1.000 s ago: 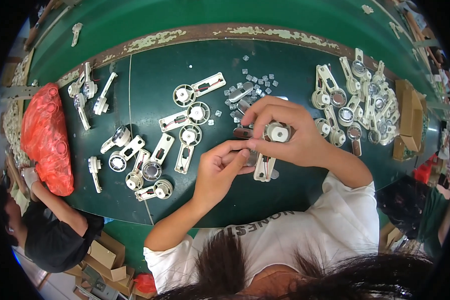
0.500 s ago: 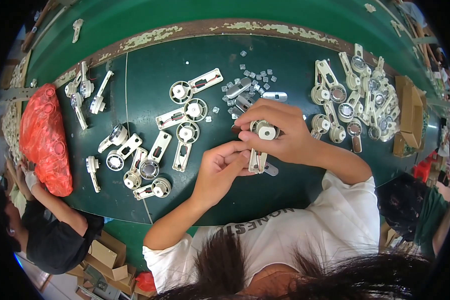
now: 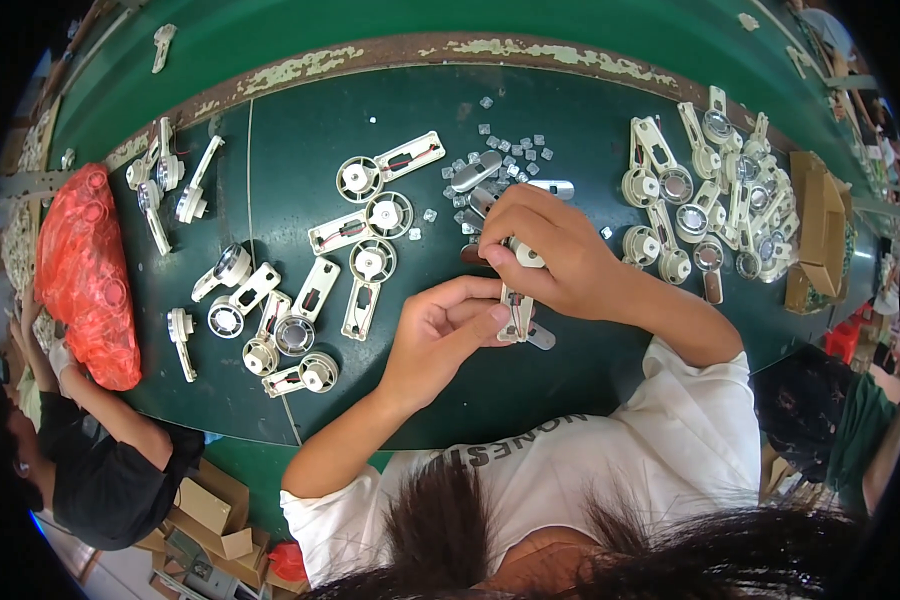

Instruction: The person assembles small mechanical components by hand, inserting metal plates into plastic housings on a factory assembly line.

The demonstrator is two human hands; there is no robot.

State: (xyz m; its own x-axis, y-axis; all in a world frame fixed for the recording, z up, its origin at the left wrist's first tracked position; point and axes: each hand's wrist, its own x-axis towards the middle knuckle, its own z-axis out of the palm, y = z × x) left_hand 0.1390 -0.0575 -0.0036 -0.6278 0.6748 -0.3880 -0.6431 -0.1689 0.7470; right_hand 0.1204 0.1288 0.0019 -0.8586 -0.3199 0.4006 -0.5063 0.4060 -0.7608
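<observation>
In front of my chest I hold a small white handheld-fan body (image 3: 516,318), its long handle pointing toward me. Wires show inside the open handle. My left hand (image 3: 440,340) pinches the handle from the left with thumb and fingers. From above, my right hand (image 3: 555,250) curls over the round motor end, hiding most of it. Just beyond my right hand lie silver oval covers (image 3: 477,173) and a scatter of small clear square pieces (image 3: 518,150). Another silver cover (image 3: 541,336) rests on the table beside the held handle.
More fan bodies (image 3: 373,260) lie to the left on the dark green table (image 3: 410,390). A heap of them (image 3: 740,190) sits at the right, by a cardboard box (image 3: 820,220). A red plastic bag (image 3: 88,280) stands at the left edge, near a co-worker's arm (image 3: 110,405).
My right hand's fingers have curled further over the fan's round end, covering more of it. My left hand keeps its pinch on the handle, almost unmoved.
</observation>
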